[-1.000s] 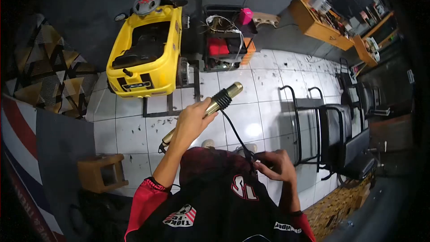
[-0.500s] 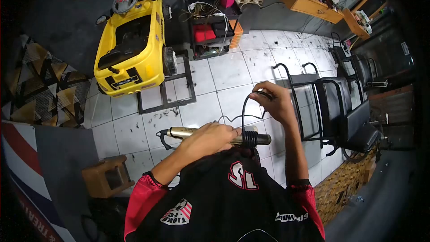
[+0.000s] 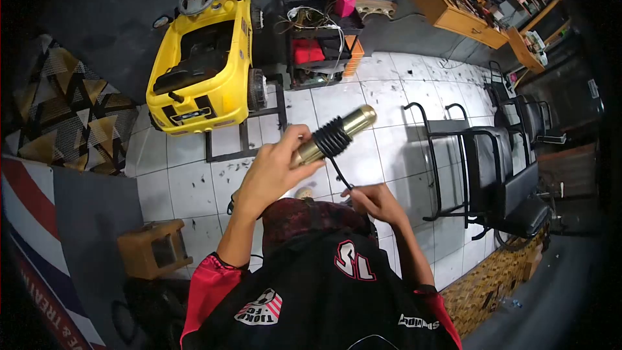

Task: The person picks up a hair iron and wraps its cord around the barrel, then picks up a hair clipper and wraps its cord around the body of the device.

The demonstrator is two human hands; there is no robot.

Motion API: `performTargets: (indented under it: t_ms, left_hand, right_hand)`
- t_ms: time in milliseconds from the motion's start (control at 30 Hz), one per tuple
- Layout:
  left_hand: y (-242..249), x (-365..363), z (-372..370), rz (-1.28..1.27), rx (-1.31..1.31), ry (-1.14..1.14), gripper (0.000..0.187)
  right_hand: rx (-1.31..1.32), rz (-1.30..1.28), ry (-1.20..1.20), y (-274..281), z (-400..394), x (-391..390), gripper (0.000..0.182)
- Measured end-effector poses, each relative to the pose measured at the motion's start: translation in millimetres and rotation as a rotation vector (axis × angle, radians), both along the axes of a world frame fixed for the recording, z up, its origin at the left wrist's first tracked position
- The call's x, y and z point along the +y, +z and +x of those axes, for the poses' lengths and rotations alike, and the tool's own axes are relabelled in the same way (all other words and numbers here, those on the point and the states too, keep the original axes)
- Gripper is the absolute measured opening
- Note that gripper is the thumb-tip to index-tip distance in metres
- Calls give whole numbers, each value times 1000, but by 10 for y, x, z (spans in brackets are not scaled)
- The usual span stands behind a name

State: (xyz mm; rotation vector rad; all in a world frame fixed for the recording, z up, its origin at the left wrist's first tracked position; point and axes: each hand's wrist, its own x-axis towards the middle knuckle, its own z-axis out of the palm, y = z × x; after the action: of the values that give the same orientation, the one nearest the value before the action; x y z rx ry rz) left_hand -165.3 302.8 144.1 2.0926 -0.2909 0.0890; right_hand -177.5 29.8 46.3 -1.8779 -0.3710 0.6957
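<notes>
Two hands on one tool. Scene: white tiled floor [image 3: 382, 97] with hair clippings, yellow toy car [image 3: 201, 74] upper left, black chairs [image 3: 499, 168] to the right. Left hand [image 3: 272, 172] is wrapped tight around the gold hair clipper [image 3: 334, 136], which half a second ago lay level and now tilts up-right, well above the floor. Right hand [image 3: 376, 202] has dropped from a raised loop to pinch the black cord [image 3: 340, 175] just below the clipper's ribbed collar – looks like cord winding, another turn in progress
</notes>
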Motion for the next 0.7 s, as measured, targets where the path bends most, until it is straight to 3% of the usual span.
performTargets:
  t_ms: [100, 200, 333, 467, 700]
  left_hand:
    - [-81, 40, 58, 39, -27, 102, 44]
    - [-277, -15, 64, 107, 33, 85, 44]
    - [-429, -199, 21, 205, 67, -137, 47]
    - [-435, -358, -60, 262, 17, -341, 44]
    - [-443, -459, -229, 363, 10, -512, 40]
  right_hand:
    - [-327, -48, 132, 353, -125, -68, 25]
    - [-346, -54, 163, 903, -177, -68, 22]
    - [-661, 23, 111, 1192, -65, -29, 16]
    - [-730, -69, -92, 1340, 67, 92, 12]
    - [-709, -175, 33, 1327, 283, 59, 12]
